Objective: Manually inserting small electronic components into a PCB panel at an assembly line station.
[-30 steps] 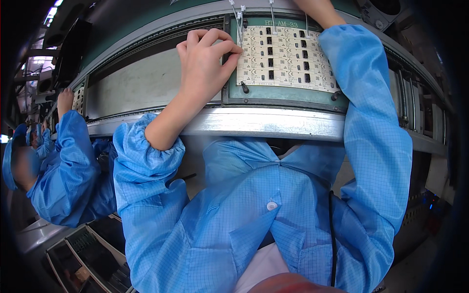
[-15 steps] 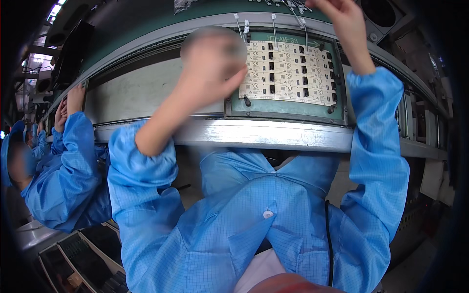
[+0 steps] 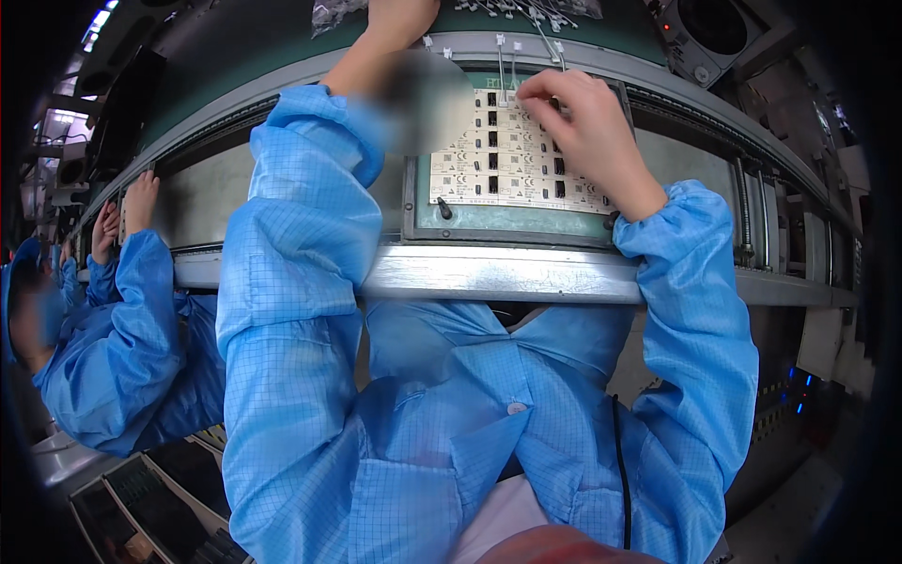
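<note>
In the head view, near the top centre, a white board (image 3: 460, 179) lies flat in a green tray (image 3: 512, 226), just beyond a bright metal rail (image 3: 498, 275). Rows of black parts (image 3: 492, 139) stand on the board, and a dark peg (image 3: 444, 209) sits at the tray's near left corner. A few thin wires with white plugs (image 3: 500, 40) rise from the board's far side and lean away from the person.

The right hand (image 3: 592, 132) is over the board's far right part, its thumb and forefinger bent toward each other beside the foot of a wire; whether it grasps that wire cannot be told. The left hand (image 3: 404, 19) is stretched past the tray over the green worktop (image 3: 235, 66), its fingers cut off by the upper edge, so whether it holds anything cannot be told. A blurred patch hides the left wrist's near side and the board's far left corner.

Near the left hand, a clear bag (image 3: 334, 11) lies on the worktop; to the right is a loose heap of wires (image 3: 512, 7). At far left, a co-worker (image 3: 122, 348) in blue has both hands raised by the line.
</note>
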Demonstrator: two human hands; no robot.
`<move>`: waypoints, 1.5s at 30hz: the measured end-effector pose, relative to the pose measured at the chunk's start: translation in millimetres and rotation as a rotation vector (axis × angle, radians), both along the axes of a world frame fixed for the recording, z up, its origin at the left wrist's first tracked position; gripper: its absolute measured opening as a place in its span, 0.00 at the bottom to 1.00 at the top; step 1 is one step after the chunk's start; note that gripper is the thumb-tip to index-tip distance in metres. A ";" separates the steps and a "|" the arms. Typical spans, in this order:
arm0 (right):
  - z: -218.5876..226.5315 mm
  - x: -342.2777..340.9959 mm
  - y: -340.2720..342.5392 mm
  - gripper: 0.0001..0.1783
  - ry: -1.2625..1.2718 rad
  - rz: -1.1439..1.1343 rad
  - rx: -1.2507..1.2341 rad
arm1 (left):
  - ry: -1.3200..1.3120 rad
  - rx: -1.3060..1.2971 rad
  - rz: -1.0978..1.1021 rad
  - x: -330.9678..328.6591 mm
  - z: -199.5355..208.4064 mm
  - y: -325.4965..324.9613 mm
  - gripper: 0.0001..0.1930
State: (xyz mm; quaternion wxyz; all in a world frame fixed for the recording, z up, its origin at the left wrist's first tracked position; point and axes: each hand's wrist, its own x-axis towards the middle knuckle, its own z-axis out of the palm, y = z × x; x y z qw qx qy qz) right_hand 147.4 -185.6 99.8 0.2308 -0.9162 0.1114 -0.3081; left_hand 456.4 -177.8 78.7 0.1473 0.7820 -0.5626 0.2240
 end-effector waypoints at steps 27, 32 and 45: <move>36.0 21.4 -46.4 0.06 0.300 -0.212 -0.296 | 0.065 -0.185 -0.350 -130.0 33.7 210.2 0.06; 29.0 26.4 -54.3 0.03 0.319 -0.093 -0.397 | 0.142 -0.087 -0.289 -135.3 20.1 204.7 0.04; 18.7 24.7 -66.9 0.05 -0.015 -0.070 -0.215 | 0.171 -0.107 -0.259 -136.3 14.3 207.1 0.05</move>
